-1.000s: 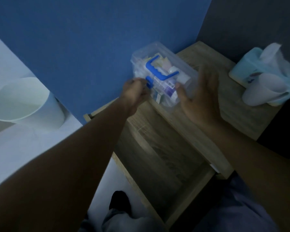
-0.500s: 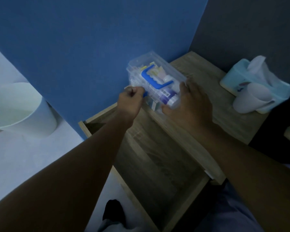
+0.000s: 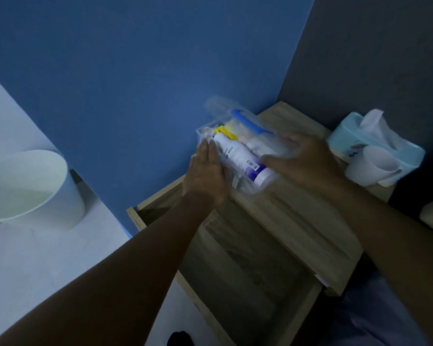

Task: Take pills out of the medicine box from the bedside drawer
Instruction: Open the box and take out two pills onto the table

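The clear medicine box (image 3: 246,189) stands on the wooden bedside table top (image 3: 300,221) against the blue wall. Its clear lid with the blue handle (image 3: 248,122) is tilted up and blurred, with my right hand (image 3: 308,161) gripping its right side. Inside lie a white bottle with a purple label (image 3: 238,156) and something yellow (image 3: 224,132). My left hand (image 3: 205,176) presses flat against the box's left side. Whether pills lie in the box is hidden.
The bedside drawer (image 3: 248,275) is pulled out below the table top and looks dark inside. A pale blue tissue box (image 3: 348,138) and a white cup (image 3: 375,166) sit at the table's right. A white bin (image 3: 23,188) stands on the floor at left.
The lid has come up off the box, so the bottle now shows uncovered. My left hand left the front clasp and lies flat along the box's side. My right hand shifted right with the lid.
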